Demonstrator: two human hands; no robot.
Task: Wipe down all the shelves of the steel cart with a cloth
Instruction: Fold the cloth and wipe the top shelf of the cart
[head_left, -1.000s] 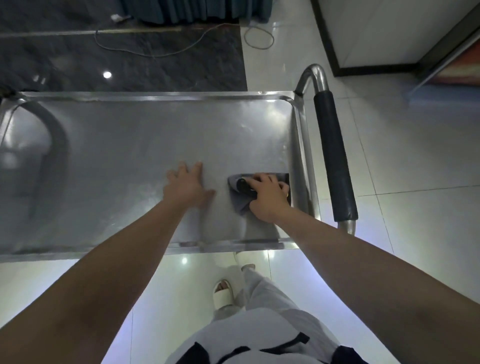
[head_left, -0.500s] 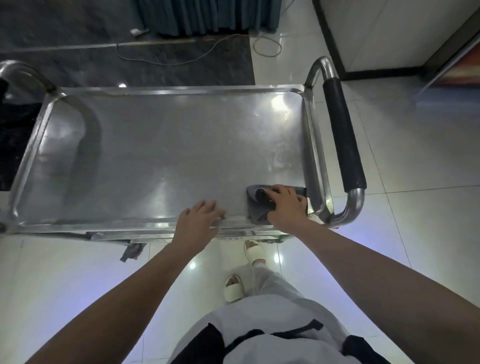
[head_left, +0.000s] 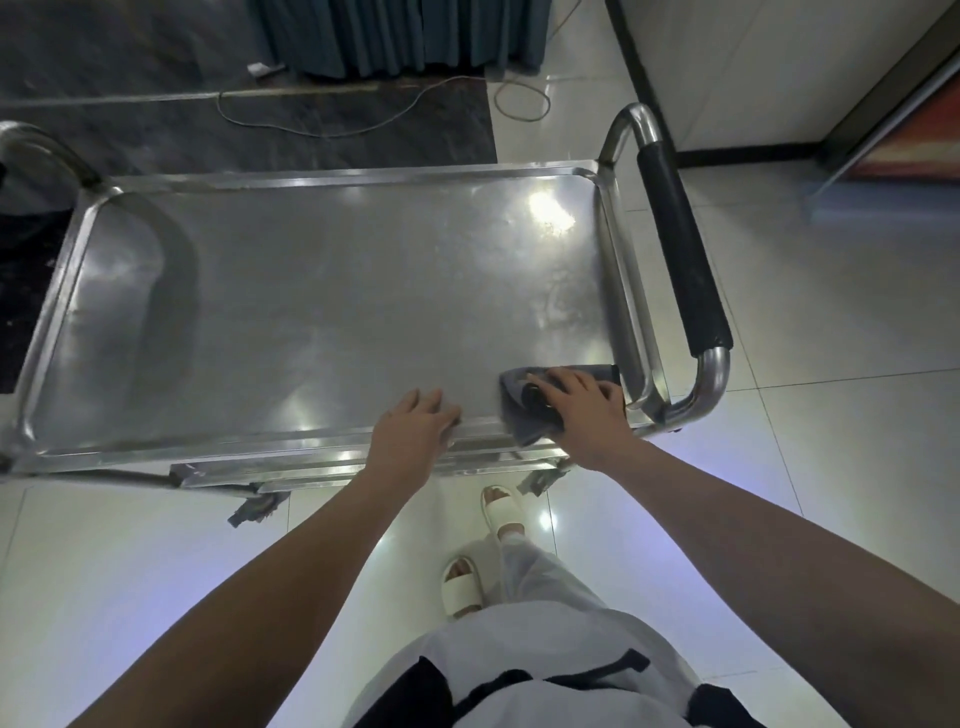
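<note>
Both hands slid nearer — right hand (head_left: 584, 410) presses cloth (head_left: 524, 415), left hand (head_left: 415, 426) flat.

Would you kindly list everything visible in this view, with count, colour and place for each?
Steel cart: one, silver, centre of view, top shelf facing the camera.
Cart handle: one, black grip on a steel tube, at the cart's right end.
Cloth: one, dark grey, near right corner of the top shelf.
Cable: one, pale, on the dark floor beyond the cart.
Curtain: one, dark teal, top centre.
Floor: pale glossy tiles, with a dark slab at the far left.
Slippers: two, cream, on the person's feet below the cart.
Left hand: flat, fingers straight, on the shelf's near edge.
Right hand: pressing on the cloth.
</note>
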